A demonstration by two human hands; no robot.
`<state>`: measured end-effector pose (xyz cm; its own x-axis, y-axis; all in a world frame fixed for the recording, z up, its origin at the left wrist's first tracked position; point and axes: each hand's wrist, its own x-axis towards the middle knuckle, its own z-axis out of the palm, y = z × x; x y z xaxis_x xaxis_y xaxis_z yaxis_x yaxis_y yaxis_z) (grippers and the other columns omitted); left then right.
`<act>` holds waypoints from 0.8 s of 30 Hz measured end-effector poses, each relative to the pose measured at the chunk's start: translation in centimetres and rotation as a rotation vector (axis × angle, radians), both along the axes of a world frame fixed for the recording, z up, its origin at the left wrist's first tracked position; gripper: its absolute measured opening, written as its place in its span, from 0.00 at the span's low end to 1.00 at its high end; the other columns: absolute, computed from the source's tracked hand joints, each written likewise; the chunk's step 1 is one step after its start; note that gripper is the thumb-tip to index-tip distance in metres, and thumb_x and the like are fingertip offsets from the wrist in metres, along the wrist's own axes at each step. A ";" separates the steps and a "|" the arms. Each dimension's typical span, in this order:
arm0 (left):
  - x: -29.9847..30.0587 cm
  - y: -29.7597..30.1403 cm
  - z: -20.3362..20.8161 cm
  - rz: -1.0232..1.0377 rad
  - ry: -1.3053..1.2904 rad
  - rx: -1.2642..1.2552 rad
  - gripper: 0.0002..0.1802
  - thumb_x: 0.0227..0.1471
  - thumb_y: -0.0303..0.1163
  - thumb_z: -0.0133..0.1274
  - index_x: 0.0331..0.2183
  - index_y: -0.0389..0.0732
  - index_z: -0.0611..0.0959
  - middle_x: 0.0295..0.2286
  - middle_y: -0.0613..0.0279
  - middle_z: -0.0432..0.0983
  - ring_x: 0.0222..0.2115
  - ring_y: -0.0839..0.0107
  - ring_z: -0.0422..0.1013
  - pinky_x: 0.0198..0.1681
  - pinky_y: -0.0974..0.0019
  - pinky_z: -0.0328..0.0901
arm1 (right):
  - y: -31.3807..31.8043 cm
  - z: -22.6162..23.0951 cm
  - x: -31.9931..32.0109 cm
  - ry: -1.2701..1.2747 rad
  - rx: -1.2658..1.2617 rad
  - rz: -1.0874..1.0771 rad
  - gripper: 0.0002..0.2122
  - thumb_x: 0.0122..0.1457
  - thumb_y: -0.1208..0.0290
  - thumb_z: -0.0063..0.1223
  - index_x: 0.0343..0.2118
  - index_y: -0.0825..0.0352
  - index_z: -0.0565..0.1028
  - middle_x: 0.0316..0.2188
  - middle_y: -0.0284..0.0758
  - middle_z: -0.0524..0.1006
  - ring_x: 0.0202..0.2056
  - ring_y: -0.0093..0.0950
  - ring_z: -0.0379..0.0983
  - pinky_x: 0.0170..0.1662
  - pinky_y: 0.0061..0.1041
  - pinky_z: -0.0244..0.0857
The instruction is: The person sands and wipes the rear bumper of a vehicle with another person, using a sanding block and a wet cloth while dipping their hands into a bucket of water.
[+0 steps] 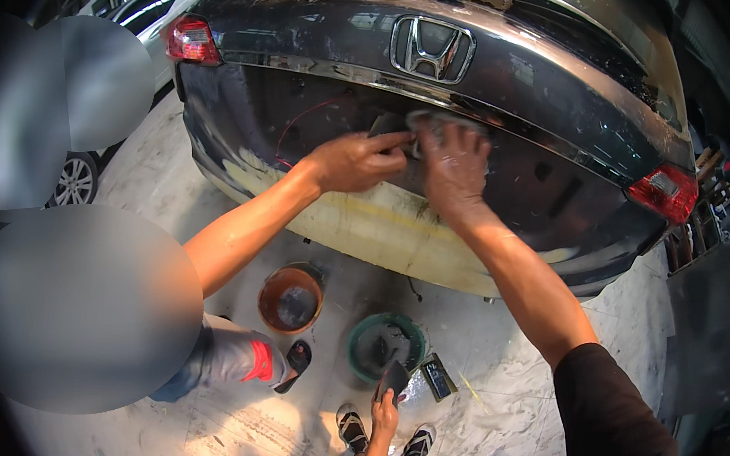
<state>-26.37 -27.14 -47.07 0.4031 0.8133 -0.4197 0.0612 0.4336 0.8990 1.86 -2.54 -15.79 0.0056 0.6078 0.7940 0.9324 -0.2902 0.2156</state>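
Observation:
My left hand (385, 416) is low in view above the floor, its fingers closed round a dark, flat, roughly rectangular piece (393, 380). My right hand (457, 172) lies against the dark rear panel of a car (541, 156), below the chrome strip. Its fingers are spread and slightly smeared by motion. Something greyish (419, 122) shows at its fingertips, too blurred to name. Right beside it is a co-worker's hand (361, 161), reaching in from the left with a finger pointed towards mine. A small dark flat piece (387, 123) shows just above that finger.
A green basin (357, 350) and a brown bucket (271, 299) stand on the floor, both with something grey inside. Next to the basin lies a dark rectangular object (438, 376). The yellowish bumper (381, 218) juts out below the panel. The co-worker stands at the left.

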 end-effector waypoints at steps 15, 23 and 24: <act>-6.8 -2.0 -4.3 -0.093 0.097 0.095 0.25 0.61 0.33 0.38 0.57 0.35 0.68 0.51 0.42 0.69 0.44 0.51 0.74 0.44 0.61 0.73 | -13.6 1.3 11.6 -0.267 -0.149 0.072 0.15 0.44 0.76 0.54 0.39 0.60 0.77 0.42 0.43 0.73 0.44 0.47 0.70 0.43 0.46 0.64; -7.7 -3.5 -6.2 -0.057 0.112 0.021 0.25 0.60 0.33 0.39 0.57 0.36 0.68 0.49 0.40 0.70 0.43 0.51 0.74 0.42 0.60 0.74 | -5.7 2.9 5.5 -0.251 -0.276 0.176 0.14 0.47 0.76 0.53 0.39 0.61 0.77 0.41 0.35 0.73 0.43 0.36 0.71 0.42 0.36 0.67; -7.4 -3.8 -6.2 -0.043 0.102 -0.015 0.24 0.60 0.31 0.39 0.57 0.35 0.69 0.50 0.41 0.70 0.45 0.53 0.73 0.42 0.62 0.73 | -3.9 3.3 4.5 -0.253 -0.279 0.230 0.13 0.47 0.75 0.53 0.38 0.61 0.77 0.41 0.34 0.73 0.43 0.34 0.71 0.43 0.34 0.68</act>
<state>-33.80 -30.91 -53.27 0.3922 0.7895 -0.4721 0.1708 0.4418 0.8807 6.36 -6.41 -12.52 -0.3286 0.7619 0.5582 0.8735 0.0203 0.4865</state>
